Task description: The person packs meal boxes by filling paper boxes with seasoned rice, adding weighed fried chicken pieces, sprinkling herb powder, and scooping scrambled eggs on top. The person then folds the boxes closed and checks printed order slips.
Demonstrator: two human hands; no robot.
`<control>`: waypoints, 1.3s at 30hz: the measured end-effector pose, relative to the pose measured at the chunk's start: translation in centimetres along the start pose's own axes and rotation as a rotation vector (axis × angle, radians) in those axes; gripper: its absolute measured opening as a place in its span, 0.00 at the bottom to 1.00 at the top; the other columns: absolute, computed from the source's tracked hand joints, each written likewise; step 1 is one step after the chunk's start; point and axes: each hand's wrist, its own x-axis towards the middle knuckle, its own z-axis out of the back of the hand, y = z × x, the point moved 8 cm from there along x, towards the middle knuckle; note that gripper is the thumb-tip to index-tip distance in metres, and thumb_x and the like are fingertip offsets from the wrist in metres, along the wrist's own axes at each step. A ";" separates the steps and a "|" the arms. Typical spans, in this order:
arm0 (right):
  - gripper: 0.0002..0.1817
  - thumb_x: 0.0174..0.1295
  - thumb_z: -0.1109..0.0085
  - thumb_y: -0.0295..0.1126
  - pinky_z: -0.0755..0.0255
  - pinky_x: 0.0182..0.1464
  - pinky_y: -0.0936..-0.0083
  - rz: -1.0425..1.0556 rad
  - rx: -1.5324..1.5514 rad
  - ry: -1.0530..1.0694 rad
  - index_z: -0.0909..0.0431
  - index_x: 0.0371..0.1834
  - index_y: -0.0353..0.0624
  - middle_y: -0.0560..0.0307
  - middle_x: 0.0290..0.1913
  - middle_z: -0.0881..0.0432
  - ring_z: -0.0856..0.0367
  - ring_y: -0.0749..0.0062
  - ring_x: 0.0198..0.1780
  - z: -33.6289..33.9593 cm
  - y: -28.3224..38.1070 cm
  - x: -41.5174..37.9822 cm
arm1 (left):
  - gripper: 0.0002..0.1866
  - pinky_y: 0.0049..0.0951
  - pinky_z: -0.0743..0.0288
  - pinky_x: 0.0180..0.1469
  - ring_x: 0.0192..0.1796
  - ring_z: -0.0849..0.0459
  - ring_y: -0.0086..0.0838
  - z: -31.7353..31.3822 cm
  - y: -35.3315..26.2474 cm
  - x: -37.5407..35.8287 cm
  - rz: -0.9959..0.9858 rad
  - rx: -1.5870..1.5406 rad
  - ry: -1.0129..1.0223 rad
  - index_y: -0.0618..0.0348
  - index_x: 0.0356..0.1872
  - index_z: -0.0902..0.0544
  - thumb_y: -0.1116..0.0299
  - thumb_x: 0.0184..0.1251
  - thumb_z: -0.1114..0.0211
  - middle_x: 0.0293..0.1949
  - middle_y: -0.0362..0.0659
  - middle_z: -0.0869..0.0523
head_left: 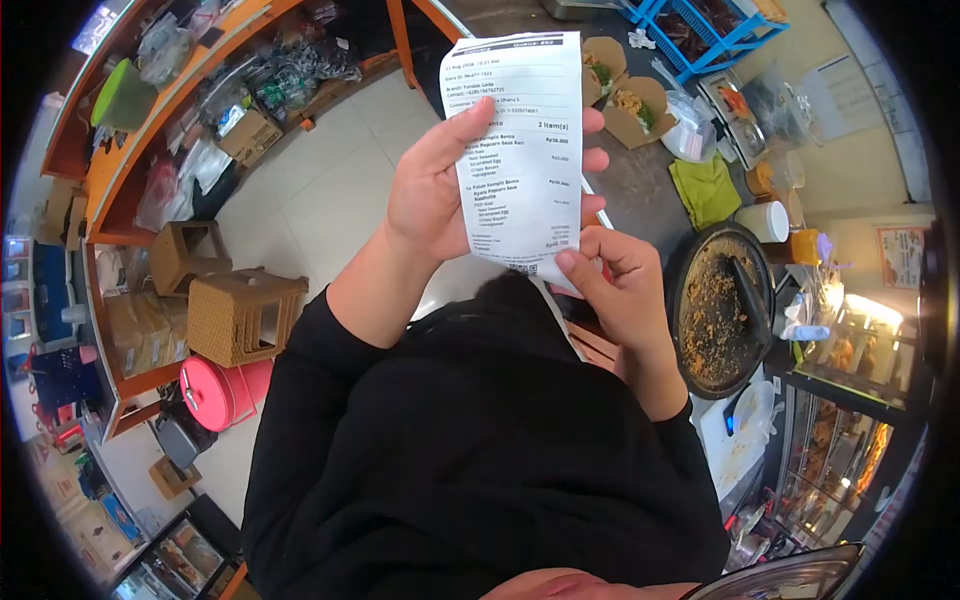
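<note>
A long white printed receipt (520,150) is held up in front of my body, its text facing me. My left hand (440,190) grips it from the left, with the thumb on the printed side and the fingers behind, their tips showing past the right edge. At the lower right corner, my right hand (625,280) pinches the paper between thumb and fingers. The receipt is upright and slightly curved, and a small printed code shows near its bottom edge.
To the right, a counter bears food boxes (640,105), a green cloth (703,197), a blue crate (700,35) and a large dark pan (722,310) with brown crumbs. Orange shelving (150,150) and a pink bucket (215,395) stand on the left.
</note>
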 end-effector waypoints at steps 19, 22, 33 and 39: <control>0.36 0.63 0.44 0.50 0.36 0.55 0.64 -0.278 -0.140 -0.806 0.46 0.66 0.42 0.51 0.59 0.31 0.29 0.65 0.54 30.9 -17.3 16.0 | 0.50 0.61 0.30 0.58 0.59 0.25 0.49 7.8 -6.1 19.9 -0.026 -0.028 0.088 0.55 0.72 0.45 0.25 0.59 0.65 0.66 0.58 0.35; 0.31 0.64 0.46 0.47 0.33 0.53 0.63 -0.167 -0.173 -0.917 0.45 0.64 0.43 0.52 0.58 0.31 0.28 0.64 0.53 32.3 -19.3 15.6 | 0.51 0.61 0.30 0.58 0.60 0.25 0.49 9.3 -6.0 22.2 0.004 -0.038 0.056 0.55 0.72 0.46 0.24 0.58 0.64 0.66 0.58 0.35; 0.21 0.65 0.52 0.31 0.37 0.58 0.72 -0.322 -0.015 -0.799 0.37 0.60 0.35 0.50 0.54 0.26 0.28 0.64 0.55 29.1 -20.5 17.0 | 0.52 0.61 0.30 0.58 0.59 0.25 0.48 12.7 -4.8 29.1 0.201 -0.146 0.095 0.55 0.72 0.46 0.23 0.57 0.63 0.66 0.58 0.36; 0.27 0.65 0.52 0.29 0.41 0.64 0.72 -0.311 0.053 -0.816 0.42 0.67 0.35 0.48 0.61 0.29 0.31 0.64 0.61 27.3 -21.8 20.0 | 0.52 0.59 0.31 0.59 0.59 0.25 0.46 14.3 -6.0 32.6 0.304 -0.167 0.152 0.55 0.72 0.46 0.23 0.56 0.60 0.65 0.57 0.35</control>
